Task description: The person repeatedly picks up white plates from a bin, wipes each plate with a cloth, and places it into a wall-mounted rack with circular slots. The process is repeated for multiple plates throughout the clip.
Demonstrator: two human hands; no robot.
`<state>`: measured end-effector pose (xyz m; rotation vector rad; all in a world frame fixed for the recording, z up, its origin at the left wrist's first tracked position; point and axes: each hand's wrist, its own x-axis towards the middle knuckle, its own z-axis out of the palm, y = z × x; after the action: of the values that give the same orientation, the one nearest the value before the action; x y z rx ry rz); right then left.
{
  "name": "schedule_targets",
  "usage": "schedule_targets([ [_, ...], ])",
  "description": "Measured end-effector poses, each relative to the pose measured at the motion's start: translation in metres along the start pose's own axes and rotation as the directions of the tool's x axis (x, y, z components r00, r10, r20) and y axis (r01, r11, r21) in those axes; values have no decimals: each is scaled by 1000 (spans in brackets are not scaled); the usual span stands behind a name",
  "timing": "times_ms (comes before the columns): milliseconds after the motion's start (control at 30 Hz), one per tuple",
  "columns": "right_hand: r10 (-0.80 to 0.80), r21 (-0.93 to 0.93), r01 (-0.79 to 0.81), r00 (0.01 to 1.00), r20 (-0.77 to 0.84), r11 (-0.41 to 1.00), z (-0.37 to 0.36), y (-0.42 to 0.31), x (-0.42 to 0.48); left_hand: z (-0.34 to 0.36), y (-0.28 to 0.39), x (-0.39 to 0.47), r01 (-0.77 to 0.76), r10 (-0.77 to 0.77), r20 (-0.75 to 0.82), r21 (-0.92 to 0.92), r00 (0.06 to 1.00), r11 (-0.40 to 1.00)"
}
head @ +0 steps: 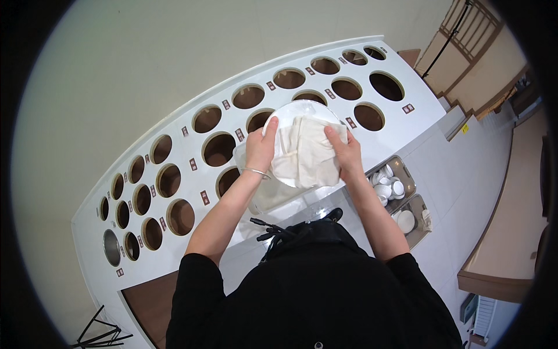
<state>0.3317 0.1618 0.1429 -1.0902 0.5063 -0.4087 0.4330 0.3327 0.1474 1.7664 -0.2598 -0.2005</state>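
Note:
A round white plate (301,109) is held up in front of me, over the counter. My left hand (260,146) grips its left rim with the thumb on top; a bangle is on that wrist. My right hand (350,150) grips a folded cream cloth (311,152) at the plate's right side, its thumb pressing the cloth down on the plate. The fingers of both hands are partly hidden under the plate and cloth. Beneath them a clear plastic bin (272,200) rests at the counter's front edge, its contents mostly hidden.
The white counter (405,126) has rows of round holes with small labels. A metal-lined hole (112,248) is at the left end. On the floor at right, one bin (407,170) holds several white dishes; another bin (418,237) holds a round white dish (406,221) and a cloth (427,218).

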Motion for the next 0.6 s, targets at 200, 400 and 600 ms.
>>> schedule_targets([
  [200, -20, -77, 20, 1000, 3, 997, -5, 5, 8, -14, -14, 9, 133, -125, 201, -26, 972, 991],
  [400, 240, -635, 109, 867, 437, 765, 1, -79, 28, -13, 28, 18, 59, -80, 487, 58, 870, 997],
  [600, 459, -801, 361, 675, 578, 477, 28, -108, 40, 8, 31, 4, 86, -85, 651, 31, 754, 996],
])
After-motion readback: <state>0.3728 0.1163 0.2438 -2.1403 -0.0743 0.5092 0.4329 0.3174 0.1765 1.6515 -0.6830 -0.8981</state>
